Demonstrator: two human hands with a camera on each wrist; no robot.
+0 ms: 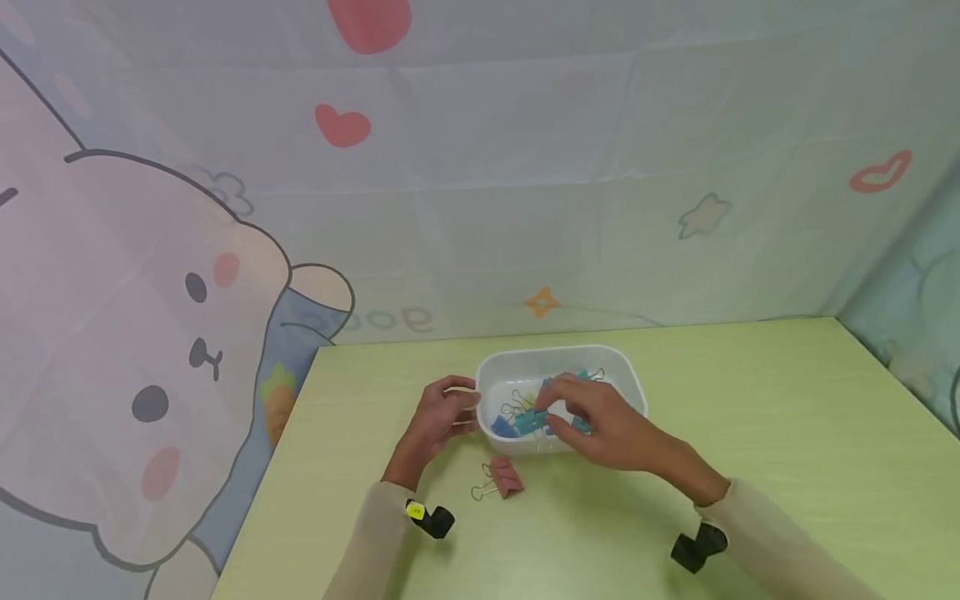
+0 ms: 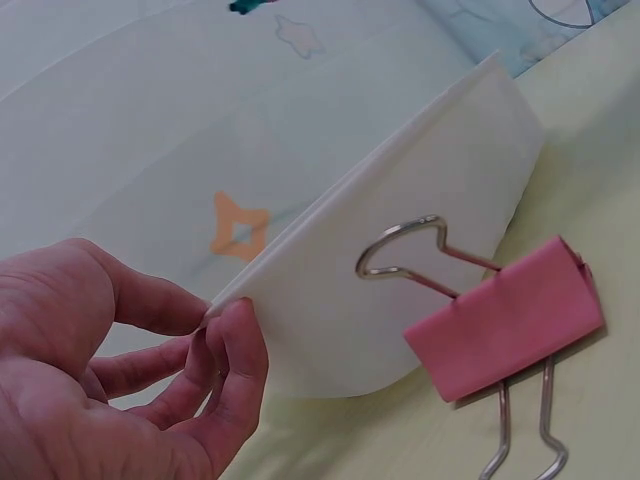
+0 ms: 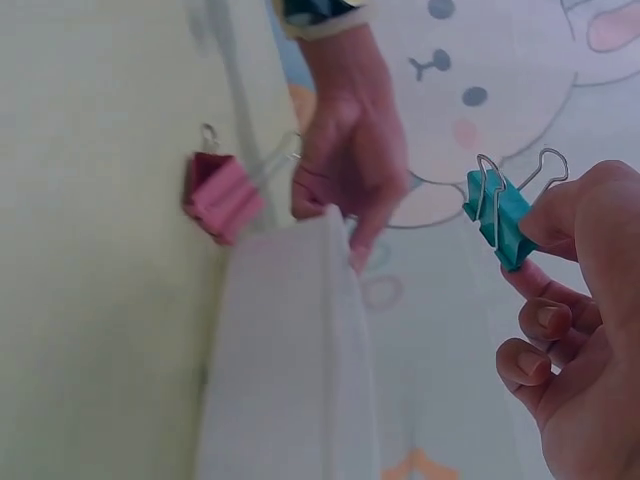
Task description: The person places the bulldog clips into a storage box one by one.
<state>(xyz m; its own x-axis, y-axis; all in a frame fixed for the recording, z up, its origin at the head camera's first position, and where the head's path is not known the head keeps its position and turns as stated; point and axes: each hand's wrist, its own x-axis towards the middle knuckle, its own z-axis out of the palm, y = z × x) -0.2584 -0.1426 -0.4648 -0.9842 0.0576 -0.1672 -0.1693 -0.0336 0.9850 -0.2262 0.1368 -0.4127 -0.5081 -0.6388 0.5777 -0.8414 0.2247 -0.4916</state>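
Observation:
My left hand [image 1: 438, 417] pinches the left end of a white plastic bin [image 1: 517, 362] by its rim, thumb on one side and fingertips on the other in the left wrist view. Over the bin, my right hand [image 1: 611, 425] holds a teal binder clip [image 3: 497, 215] between thumb and fingers, its wire handles pointing away from the palm. Inside the bin lie several more binder clips, among them a blue one [image 1: 503, 427]; the right hand partly covers them in the head view. A pink binder clip [image 2: 510, 320] lies on the table just in front of the bin.
The light green table [image 1: 757, 417] extends to both sides of the bin. Behind it hangs a pale cloth [image 1: 480, 233] printed with hearts, stars and a bear-like face. Each wrist carries a small black camera [image 1: 438, 522].

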